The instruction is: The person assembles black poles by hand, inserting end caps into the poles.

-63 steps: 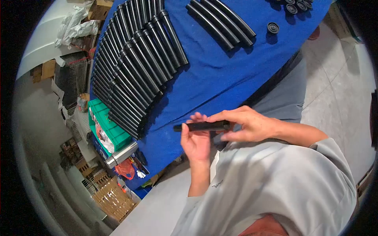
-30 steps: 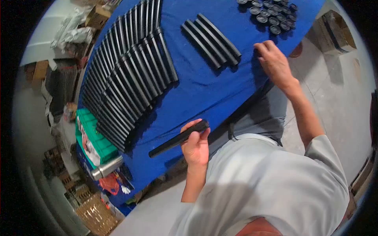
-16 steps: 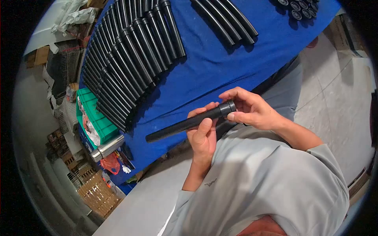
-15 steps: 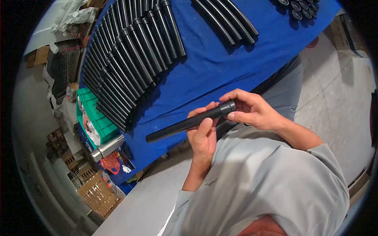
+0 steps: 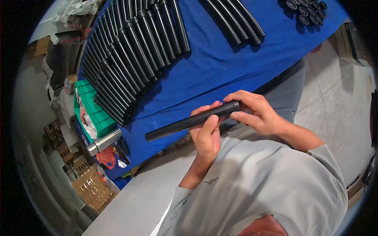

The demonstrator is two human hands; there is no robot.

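A black tube [image 5: 177, 126] with a wider black cap [image 5: 230, 107] on its right end is held above the near edge of the blue-covered table. My left hand [image 5: 206, 135] is closed around the tube near its capped end, thumb on top and fingers behind. At the cap, my right hand [image 5: 260, 114] grips with thumb and fingers on opposite sides of the rim. The tube's far end points left and tilts slightly down in the view.
Rows of black tubes [image 5: 136, 51] lie on the blue cloth [image 5: 208, 74]. Several more tubes [image 5: 236, 21] and a group of round black caps [image 5: 305, 11] are farther right. A green crate [image 5: 102, 116], a metal cylinder [image 5: 104, 142] and a red bag [image 5: 106, 157] are at left.
The view has shifted slightly. Both hands keep their hold on the tube and cap; the right fingers have moved a little, and the cap's rim line looks turned or less distinct.
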